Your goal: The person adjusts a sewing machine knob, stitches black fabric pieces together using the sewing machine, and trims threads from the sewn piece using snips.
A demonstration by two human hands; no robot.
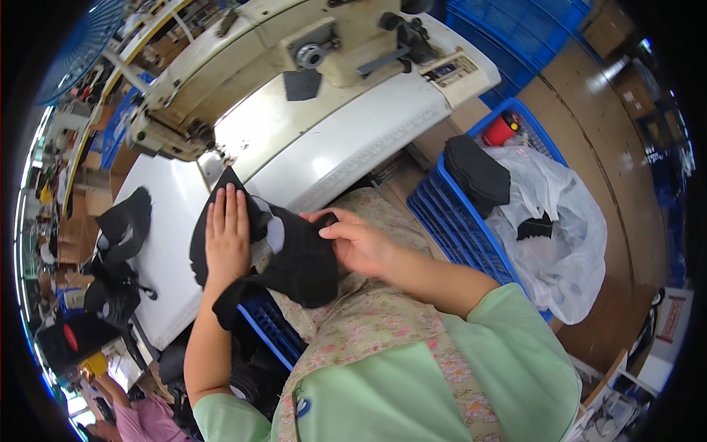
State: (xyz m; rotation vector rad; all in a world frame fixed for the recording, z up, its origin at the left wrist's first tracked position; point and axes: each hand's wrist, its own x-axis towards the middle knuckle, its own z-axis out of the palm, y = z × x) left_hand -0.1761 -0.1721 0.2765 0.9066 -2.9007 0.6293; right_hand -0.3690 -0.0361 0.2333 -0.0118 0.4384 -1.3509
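Observation:
My left hand (227,232) lies flat, fingers stretched together, on a black fabric piece (303,265) at the edge of the white sewing table. A pointed corner of the piece sticks out past my fingertips, just short of the needle area of the sewing machine (188,136). My right hand (357,239) pinches the piece's right edge between thumb and fingers. Light grey patches show in the middle of the fabric, which hangs down over my lap. More black fabric pieces (127,221) lie on the table to the left.
A small dark fabric scrap (302,85) rests on the machine bed. At the right stands a blue basket (460,232) with stacked black pieces (477,177), a red spool (501,130) and a white plastic bag (549,272). A person in pink (151,420) works at lower left.

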